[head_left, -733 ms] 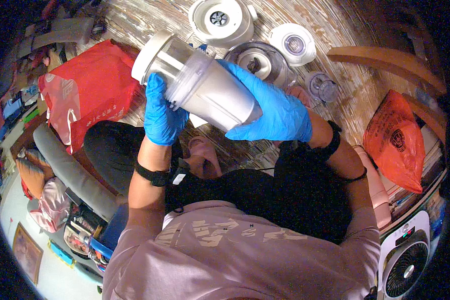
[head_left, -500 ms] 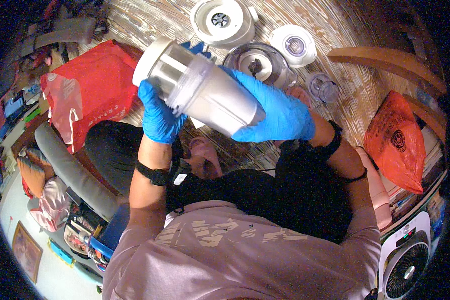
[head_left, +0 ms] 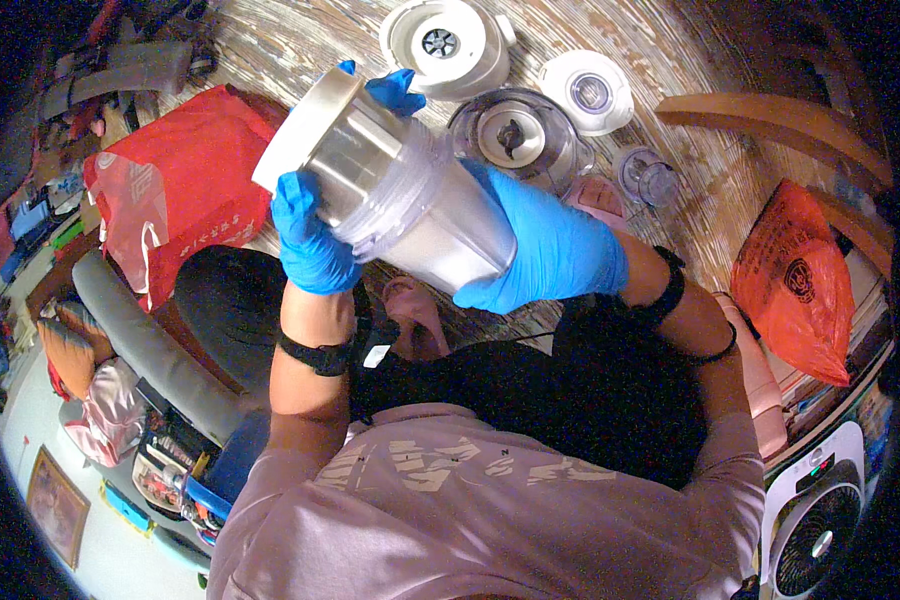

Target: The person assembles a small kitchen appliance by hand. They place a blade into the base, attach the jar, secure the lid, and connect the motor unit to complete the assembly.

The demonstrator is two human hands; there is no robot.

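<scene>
Grip: blender jar (head_left: 400, 200) clasped by both gloved hands, held tilted at frame centre, base end toward 10 o'clock.
L hand (head_left: 310, 240): fingers wrapped round jar's near side; wrist bent up, forearm rising from 6.
R hand (head_left: 550, 250): cupped under jar's other end; forearm from 4.
Around: motor base (head_left: 450, 45) at 12; red bag (head_left: 185, 200) at 9.
</scene>
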